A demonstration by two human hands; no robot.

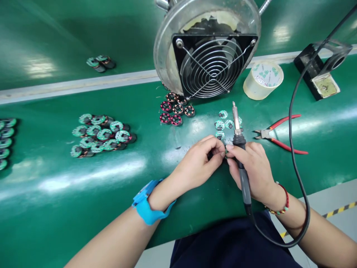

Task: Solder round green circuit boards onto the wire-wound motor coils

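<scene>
My right hand (pixel 255 165) is closed round a soldering iron (pixel 244 184), its metal tip pointing away from me. Thumb and forefinger of that hand also come together at the fingertips of my left hand (pixel 198 162), which is closed in a pinch. Between the two hands a small part is mostly hidden; only a greenish, dark sliver shows. Just beyond the fingers lie several small round green circuit boards (pixel 219 125), partly behind the iron. To their left sits a cluster of copper-wound motor stators (pixel 177 109). Red-handled cutting pliers (pixel 275 134) lie spread to the right of my right hand.
A caged fan (pixel 213 74) stands at the back, beside a tape roll (pixel 263 81) and an iron stand (pixel 318 70). Stators topped with boards (pixel 104 134) are grouped at left, more at the far left edge (pixel 6 143). The iron's black cord (pixel 291 123) loops over my right forearm.
</scene>
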